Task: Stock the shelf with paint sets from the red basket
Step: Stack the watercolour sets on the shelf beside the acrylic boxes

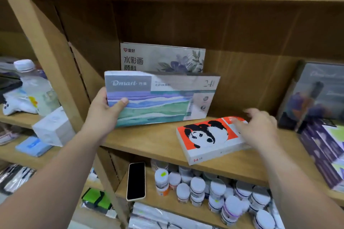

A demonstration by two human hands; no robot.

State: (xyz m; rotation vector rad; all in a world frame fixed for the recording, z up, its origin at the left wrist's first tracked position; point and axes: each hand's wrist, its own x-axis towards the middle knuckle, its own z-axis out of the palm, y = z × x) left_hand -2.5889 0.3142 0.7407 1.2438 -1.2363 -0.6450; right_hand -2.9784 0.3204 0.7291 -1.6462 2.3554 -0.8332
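Head view: three paint sets on the shelf (149, 141). Gripping the upright Dmast set (163, 98) by its left end is the left hand (104, 111), thumb across the front. The floral set (163, 57) stands beyond it. The right hand (258, 128), fingers spread, rests over the flat panda set (202, 135).

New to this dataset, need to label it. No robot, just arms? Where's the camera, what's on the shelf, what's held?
No machine here: a person works with bare hands, and the one picture comes from a wide-angle camera on their head, looking forward and down. The left hand grips the striped Dmast box by its left end, upright at the wooden shelf, in front of a flower-printed box at the back. The right hand, fingers straight and blurred, is over the far end of the panda box, which lies flat. The shelf below holds a phone and paint jars. No red basket in view.
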